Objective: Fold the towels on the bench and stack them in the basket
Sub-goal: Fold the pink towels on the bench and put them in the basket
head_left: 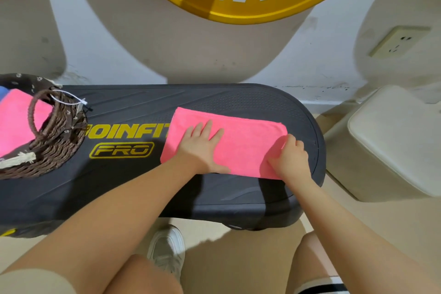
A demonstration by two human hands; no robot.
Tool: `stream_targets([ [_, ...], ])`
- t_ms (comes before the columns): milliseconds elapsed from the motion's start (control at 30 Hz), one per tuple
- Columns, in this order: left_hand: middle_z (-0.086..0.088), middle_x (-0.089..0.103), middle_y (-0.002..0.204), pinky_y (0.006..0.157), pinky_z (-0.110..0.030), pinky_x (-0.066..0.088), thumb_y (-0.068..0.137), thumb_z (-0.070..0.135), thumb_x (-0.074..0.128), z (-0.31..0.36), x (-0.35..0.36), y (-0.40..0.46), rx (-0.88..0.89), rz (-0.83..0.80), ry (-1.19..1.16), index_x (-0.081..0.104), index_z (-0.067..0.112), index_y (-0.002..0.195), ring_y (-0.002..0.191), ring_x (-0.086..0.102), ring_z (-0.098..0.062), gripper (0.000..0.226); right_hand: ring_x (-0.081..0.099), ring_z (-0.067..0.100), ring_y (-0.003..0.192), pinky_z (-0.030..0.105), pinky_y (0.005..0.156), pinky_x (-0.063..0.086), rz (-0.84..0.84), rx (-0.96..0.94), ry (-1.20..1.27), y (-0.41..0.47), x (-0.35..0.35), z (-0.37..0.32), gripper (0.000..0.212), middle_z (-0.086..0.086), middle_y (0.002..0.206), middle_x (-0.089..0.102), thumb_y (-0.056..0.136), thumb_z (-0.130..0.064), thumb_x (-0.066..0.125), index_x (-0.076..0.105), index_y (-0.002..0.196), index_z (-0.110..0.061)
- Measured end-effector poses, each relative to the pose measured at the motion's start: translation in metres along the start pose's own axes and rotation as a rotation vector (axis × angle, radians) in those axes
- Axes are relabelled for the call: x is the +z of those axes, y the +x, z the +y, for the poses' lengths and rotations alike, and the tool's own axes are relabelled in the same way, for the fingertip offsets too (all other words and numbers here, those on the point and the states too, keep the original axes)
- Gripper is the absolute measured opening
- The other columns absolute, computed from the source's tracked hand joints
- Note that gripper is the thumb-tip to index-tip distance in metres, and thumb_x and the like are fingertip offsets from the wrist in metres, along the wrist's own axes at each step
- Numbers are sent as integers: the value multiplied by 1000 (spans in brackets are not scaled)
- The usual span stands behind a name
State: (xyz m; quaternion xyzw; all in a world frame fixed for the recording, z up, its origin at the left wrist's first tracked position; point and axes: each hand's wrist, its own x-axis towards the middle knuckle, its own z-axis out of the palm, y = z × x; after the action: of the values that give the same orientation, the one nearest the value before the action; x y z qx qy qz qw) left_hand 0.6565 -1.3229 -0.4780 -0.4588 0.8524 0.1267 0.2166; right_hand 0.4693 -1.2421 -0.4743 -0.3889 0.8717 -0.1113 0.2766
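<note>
One pink towel (pixel 241 143) folded on the black step bench (pixel 133 174), right of the wicker basket (pixel 59 148). Left hand (pixel 200 148) flat on it, fingers straight and spread. Right hand (pixel 290 157) at its right edge, fingers curled, pinching the cloth.

Woven basket (pixel 55 141): cut off by the left edge, so its contents show only in part, a pink towel (pixel 16 119) and a blue sliver beyond it. Black bench (pixel 133 188): left end out of frame, yellow lettering part-covered by basket and by the spread pink towel (pixel 241 143). Right hand (pixel 290 157): fingertips hidden in that towel's right end.
</note>
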Motion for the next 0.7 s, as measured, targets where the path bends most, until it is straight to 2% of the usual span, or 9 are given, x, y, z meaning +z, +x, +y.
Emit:
stream_targets([
  [100,-10,-12,157,116,-44,-4,70,74,52,23,1,-1,79,23,30,-5,27,148,145,-6,-30,107,47,39,116,47,94,45,0,54,135,-4,-2,7,49,19,132,39,88,-13,50,31,133,-6],
  [167,-9,-13,157,116,-46,-4,69,75,52,36,3,1,92,22,-11,-4,29,148,144,-6,-30,107,52,35,110,40,81,46,-55,100,222,-5,-3,10,53,17,125,47,85,-15,58,33,131,-5],
  [233,-7,-17,156,116,-48,-5,71,78,45,44,5,4,50,-8,-144,-3,33,147,144,-12,-30,100,56,27,89,34,67,47,-138,182,357,-6,-8,11,50,14,105,54,80,-15,66,43,123,-2],
  [300,-5,-21,155,115,-48,-5,78,75,38,45,7,6,15,-28,-200,-5,35,146,143,-16,-28,90,47,18,56,27,46,40,-236,265,573,-5,-16,10,37,12,76,53,77,-14,72,56,106,3],
  [367,-5,-24,154,115,-47,-5,82,69,38,44,9,6,19,-35,-145,-10,34,146,143,-17,-28,87,39,12,43,20,38,32,-292,275,717,-6,-21,6,28,7,61,48,75,-10,74,56,94,0],
  [500,-3,-20,155,116,-43,-3,84,54,52,34,8,4,71,-42,-229,-8,32,146,144,-14,-26,90,57,23,72,30,58,45,-334,67,832,-13,-18,-12,48,13,94,60,79,-2,67,46,122,-9],
  [567,-1,-13,157,117,-37,0,88,38,54,22,5,0,134,-47,-366,-1,31,147,145,-9,-22,82,54,22,69,27,54,41,-330,-39,724,-13,-9,-26,55,13,93,57,81,-4,66,42,129,-16],
  [633,-3,5,158,115,-25,9,91,15,49,10,3,-5,169,17,-610,11,24,148,144,10,-18,68,53,20,71,25,55,41,-280,-117,548,-12,2,-41,62,8,96,54,81,-10,67,39,135,-19],
  [700,-5,26,152,108,-23,26,91,2,42,-1,4,-10,108,99,-901,22,20,146,133,37,-18,61,58,26,88,27,69,44,-251,-159,379,-13,14,-56,68,10,106,55,81,-14,66,34,141,-18],
])
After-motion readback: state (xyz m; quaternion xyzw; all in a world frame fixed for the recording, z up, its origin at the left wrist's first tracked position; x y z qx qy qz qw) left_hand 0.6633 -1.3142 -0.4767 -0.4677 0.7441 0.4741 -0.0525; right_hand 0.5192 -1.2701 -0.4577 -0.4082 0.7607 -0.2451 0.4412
